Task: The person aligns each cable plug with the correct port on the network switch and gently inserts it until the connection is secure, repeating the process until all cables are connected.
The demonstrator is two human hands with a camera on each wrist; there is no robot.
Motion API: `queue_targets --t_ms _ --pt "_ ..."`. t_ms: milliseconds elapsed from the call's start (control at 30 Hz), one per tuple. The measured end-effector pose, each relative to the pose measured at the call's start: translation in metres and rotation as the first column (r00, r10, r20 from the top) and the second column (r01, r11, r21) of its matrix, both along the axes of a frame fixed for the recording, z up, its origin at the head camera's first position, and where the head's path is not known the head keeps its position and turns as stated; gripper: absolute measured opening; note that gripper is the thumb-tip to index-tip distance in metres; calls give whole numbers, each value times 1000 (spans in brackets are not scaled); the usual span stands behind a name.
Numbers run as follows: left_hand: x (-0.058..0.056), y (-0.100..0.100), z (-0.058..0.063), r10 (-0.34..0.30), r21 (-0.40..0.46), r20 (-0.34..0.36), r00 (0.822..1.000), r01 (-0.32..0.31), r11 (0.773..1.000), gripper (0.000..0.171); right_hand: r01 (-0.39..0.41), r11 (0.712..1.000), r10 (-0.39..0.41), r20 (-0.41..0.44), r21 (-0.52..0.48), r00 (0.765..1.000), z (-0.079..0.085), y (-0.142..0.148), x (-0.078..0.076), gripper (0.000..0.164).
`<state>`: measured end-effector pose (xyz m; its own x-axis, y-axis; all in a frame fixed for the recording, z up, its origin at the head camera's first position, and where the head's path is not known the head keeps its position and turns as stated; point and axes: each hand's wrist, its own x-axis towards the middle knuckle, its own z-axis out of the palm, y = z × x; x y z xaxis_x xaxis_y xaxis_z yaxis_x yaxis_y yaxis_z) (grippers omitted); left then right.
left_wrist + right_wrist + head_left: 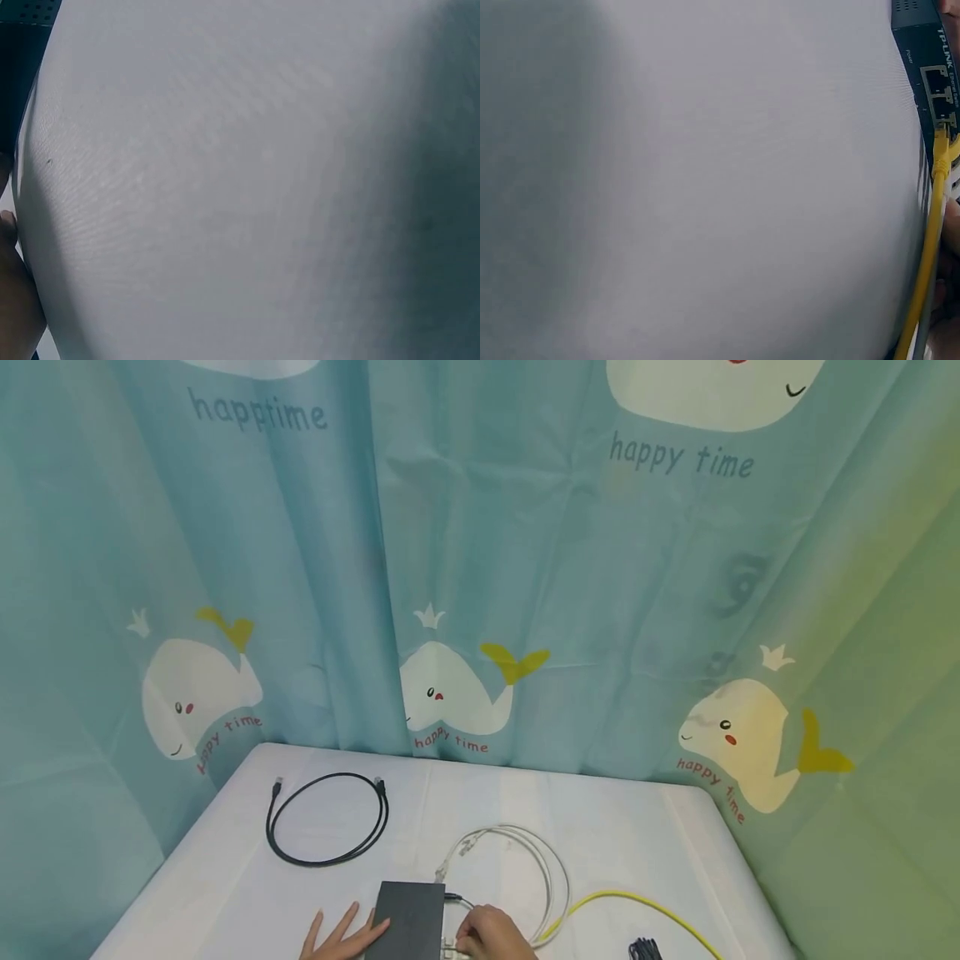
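TP-LINK Ethernet switch (408, 914) lay on desk (225, 893), long axis seemingly twelve-to-six, near end out of head view, ports (934, 79) facing three o'clock. Right hand (495, 935) was nearer those ports, switch at its nine: grip pinched pale cable plug (450, 947), partly hidden by fingers. Left hand (341, 939) sat at switch's nine-o'clock edge, grip released, fingers splayed, fingertip on top! Yellow network cable (931, 240) ran into port.

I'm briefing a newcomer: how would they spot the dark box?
On the white table before the whale curtain, find the left hand. It touches the dark box: a flat, TP-LINK-marked block, unlike the thin, looped cables nearby.
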<state>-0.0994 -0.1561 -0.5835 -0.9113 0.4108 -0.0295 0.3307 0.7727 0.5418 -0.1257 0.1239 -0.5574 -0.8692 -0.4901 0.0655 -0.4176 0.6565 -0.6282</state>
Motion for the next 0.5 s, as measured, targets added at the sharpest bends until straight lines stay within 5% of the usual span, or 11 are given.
queue_targets --t_ms 267,500 --pt "-3 -4 -2 -20 -78 -123 992 10 997 59 -21 999 21 -1 -34 1000 -2 5 0 13" --pt "-1 -8 -9 -2 -67 -141 990 -7 998 57 -13 999 15 41 -35 999 -4 1 2 14"
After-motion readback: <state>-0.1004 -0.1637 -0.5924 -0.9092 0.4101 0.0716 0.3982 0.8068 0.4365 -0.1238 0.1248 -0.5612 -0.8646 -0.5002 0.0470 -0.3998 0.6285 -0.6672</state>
